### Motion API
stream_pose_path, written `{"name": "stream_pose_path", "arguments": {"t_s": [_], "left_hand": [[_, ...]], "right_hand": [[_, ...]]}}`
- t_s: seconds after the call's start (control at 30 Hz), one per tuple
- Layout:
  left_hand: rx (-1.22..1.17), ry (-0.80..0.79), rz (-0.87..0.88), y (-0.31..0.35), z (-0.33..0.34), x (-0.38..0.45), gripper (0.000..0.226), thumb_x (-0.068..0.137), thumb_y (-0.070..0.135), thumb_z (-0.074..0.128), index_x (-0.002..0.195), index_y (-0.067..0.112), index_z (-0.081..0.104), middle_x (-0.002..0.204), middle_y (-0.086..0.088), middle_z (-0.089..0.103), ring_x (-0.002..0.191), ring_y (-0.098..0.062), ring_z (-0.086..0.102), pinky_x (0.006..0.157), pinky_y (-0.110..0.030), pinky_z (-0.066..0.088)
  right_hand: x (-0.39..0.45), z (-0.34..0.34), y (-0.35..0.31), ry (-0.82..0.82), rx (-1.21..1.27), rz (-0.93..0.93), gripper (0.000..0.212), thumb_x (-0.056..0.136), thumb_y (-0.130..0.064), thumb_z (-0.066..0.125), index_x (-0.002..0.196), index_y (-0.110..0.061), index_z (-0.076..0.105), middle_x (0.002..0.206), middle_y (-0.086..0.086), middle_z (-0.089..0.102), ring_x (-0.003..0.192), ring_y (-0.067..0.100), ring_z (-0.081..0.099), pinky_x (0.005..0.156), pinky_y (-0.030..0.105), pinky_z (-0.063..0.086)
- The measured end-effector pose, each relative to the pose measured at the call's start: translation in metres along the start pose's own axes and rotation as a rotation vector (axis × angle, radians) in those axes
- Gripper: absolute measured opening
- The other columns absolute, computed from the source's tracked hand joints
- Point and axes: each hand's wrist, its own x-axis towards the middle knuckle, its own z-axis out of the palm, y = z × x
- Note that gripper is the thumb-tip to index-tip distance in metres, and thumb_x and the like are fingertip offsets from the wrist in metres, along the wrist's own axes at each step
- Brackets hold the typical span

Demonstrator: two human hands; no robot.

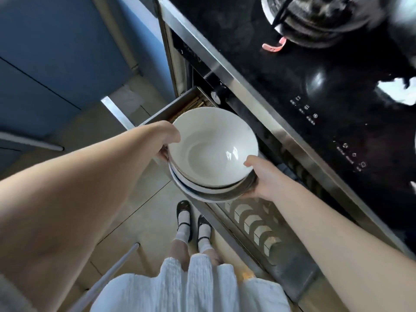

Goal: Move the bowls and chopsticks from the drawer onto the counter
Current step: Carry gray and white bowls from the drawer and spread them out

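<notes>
Both hands grip 1 stack of bowls (212, 149), held in the air above the open drawer (180, 102).

Left hand (167, 140): on the stack's left rim, thumb on top of the upper bowl's edge, fingers curled under and mostly hidden. Closed on the stack.

Right hand (261, 176): on the lower right side, thumb tip over the top bowl's rim, palm and fingers cupping the underside. Also closed on the stack.

Stack: white bowl on top, empty, glossy inside. At least 2 more rims show below it, the lowest looks like dark metal; exact count can't be told. The stack sits between the 2 hands, level or slightly tilted toward the camera.

Chopsticks (191, 106): brownish bundle in the far end of the drawer, just beyond the bowls' far rim, partly hidden by it. Not touched by either hand.

Drawer: metal, pulled out from under the cooktop edge; a wire rack (254, 221) with white curved dividers shows below the right forearm.

Counter side: black glass cooktop (315, 109) on the right, with a steel front edge, touch controls, and a dark pot (319, 16) at the top, blurred. Pink object (273, 47) lies just beside the pot.

Below: white skirt, black shoes on a tiled floor (139, 199).
</notes>
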Motion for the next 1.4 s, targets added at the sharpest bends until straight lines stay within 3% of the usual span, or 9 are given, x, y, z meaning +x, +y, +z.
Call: {"name": "stream_pose_path", "arguments": {"t_s": [0.1, 0.23, 0.4, 0.57, 0.8, 0.93, 1.07, 1.2, 1.4], "left_hand": [[-0.076, 0.031, 0.04, -0.017, -0.012, -0.033, 0.029, 0.098, 0.008, 0.043, 0.123, -0.004, 0.053, 0.114, -0.024, 0.063, 0.087, -0.037, 0.067, 0.068, -0.049, 0.059], [-0.244, 0.068, 0.088, -0.051, -0.037, -0.072, 0.032, 0.096, 0.006, 0.043, 0.125, 0.002, 0.054, 0.118, -0.021, 0.065, 0.092, -0.034, 0.066, 0.065, -0.044, 0.058], [-0.431, 0.193, 0.118, -0.107, -0.087, -0.115, 0.03, 0.095, 0.006, 0.045, 0.122, 0.004, 0.057, 0.115, -0.018, 0.066, 0.087, -0.031, 0.065, 0.06, -0.039, 0.056], [-0.617, 0.349, 0.114, -0.178, -0.15, -0.155, 0.031, 0.096, 0.007, 0.047, 0.126, 0.007, 0.056, 0.117, -0.015, 0.064, 0.099, -0.031, 0.065, 0.075, -0.044, 0.056], [-0.873, 0.558, 0.062, -0.294, -0.213, -0.203, 0.033, 0.095, 0.003, 0.045, 0.126, 0.0, 0.055, 0.117, -0.023, 0.064, 0.104, -0.04, 0.064, 0.085, -0.051, 0.054], [-1.0, 0.673, -0.046, -0.348, -0.223, -0.216, 0.027, 0.093, 0.005, 0.042, 0.114, 0.006, 0.06, 0.095, -0.012, 0.066, 0.089, -0.03, 0.065, 0.073, -0.043, 0.058], [-1.164, 0.713, -0.181, -0.392, -0.217, -0.216, 0.031, 0.09, 0.007, 0.043, 0.115, 0.008, 0.061, 0.104, -0.013, 0.068, 0.088, -0.028, 0.067, 0.059, -0.036, 0.058], [-1.395, 0.747, -0.28, -0.421, -0.206, -0.207, 0.032, 0.091, 0.003, 0.044, 0.117, 0.007, 0.061, 0.108, -0.015, 0.068, 0.093, -0.031, 0.067, 0.063, -0.04, 0.057], [-1.627, 0.826, -0.445, -0.436, -0.2, -0.187, 0.022, 0.092, 0.004, 0.046, 0.107, 0.008, 0.061, 0.091, -0.01, 0.067, 0.083, -0.027, 0.065, 0.057, -0.036, 0.055]], "right_hand": [[-0.028, 0.006, -0.001, -0.012, -0.084, -0.07, 0.019, 0.089, -0.014, 0.045, 0.107, -0.013, 0.052, 0.106, 0.015, 0.058, 0.097, 0.038, 0.058, 0.088, 0.065, 0.048], [-0.063, 0.031, -0.01, -0.02, -0.215, -0.17, 0.04, 0.086, -0.016, 0.048, 0.126, -0.012, 0.044, 0.121, 0.019, 0.056, 0.107, 0.041, 0.06, 0.084, 0.066, 0.05], [-0.095, 0.091, -0.029, -0.111, -0.411, -0.279, 0.048, 0.085, -0.016, 0.049, 0.132, -0.015, 0.038, 0.123, 0.017, 0.053, 0.105, 0.038, 0.059, 0.085, 0.064, 0.051], [-0.128, 0.189, -0.037, -0.256, -0.63, -0.377, 0.073, 0.073, -0.022, 0.049, 0.143, -0.02, 0.029, 0.123, 0.017, 0.054, 0.1, 0.038, 0.06, 0.073, 0.063, 0.054], [-0.175, 0.33, -0.017, -0.455, -0.895, -0.476, 0.04, 0.084, -0.017, 0.046, 0.123, -0.022, 0.051, 0.111, 0.01, 0.063, 0.1, 0.034, 0.063, 0.083, 0.056, 0.054], [-0.191, 0.395, 0.003, -0.579, -1.041, -0.51, 0.036, 0.086, -0.012, 0.043, 0.119, -0.023, 0.054, 0.109, 0.009, 0.064, 0.1, 0.033, 0.062, 0.079, 0.051, 0.056], [-0.189, 0.447, 0.021, -0.691, -1.173, -0.491, 0.029, 0.087, -0.008, 0.043, 0.106, -0.025, 0.056, 0.106, 0.009, 0.064, 0.096, 0.032, 0.063, 0.078, 0.051, 0.055], [-0.174, 0.501, 0.032, -0.77, -1.308, -0.388, 0.035, 0.087, -0.008, 0.047, 0.119, -0.021, 0.052, 0.11, 0.007, 0.063, 0.101, 0.033, 0.062, 0.08, 0.056, 0.055], [-0.16, 0.572, 0.046, -0.86, -1.553, -0.314, 0.03, 0.088, -0.009, 0.046, 0.116, -0.019, 0.051, 0.107, 0.007, 0.063, 0.098, 0.032, 0.064, 0.072, 0.05, 0.057]]}}
